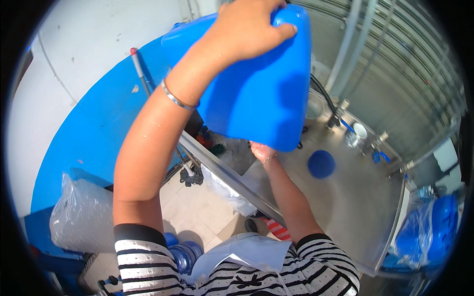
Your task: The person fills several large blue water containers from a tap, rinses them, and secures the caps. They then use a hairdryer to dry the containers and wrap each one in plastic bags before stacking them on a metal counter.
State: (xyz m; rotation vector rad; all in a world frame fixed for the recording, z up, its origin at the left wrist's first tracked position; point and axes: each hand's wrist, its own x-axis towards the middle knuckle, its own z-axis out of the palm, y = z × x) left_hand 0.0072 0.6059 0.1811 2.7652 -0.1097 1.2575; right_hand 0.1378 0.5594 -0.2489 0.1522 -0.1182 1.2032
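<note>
A large blue plastic container (255,96) is held up in front of me, above the left part of a stainless steel sink (351,207). My left hand (255,29), with a metal bangle on its wrist, grips the container's upper edge, the thumb lying on its near face. Below, my right hand (262,151) is at the container's bottom edge, its fingers partly hidden behind the plastic, so its hold cannot be made out. A round dark blue object (321,164) lies in the sink, right of my right hand.
Taps with blue handles (381,156) and a white cup (359,130) line the sink's far edge. A mop head (191,175) and large water bottles (185,255) stand on the tiled floor. A filled clear plastic bag (81,218) is at the left, wrapped blue items (426,229) at the right.
</note>
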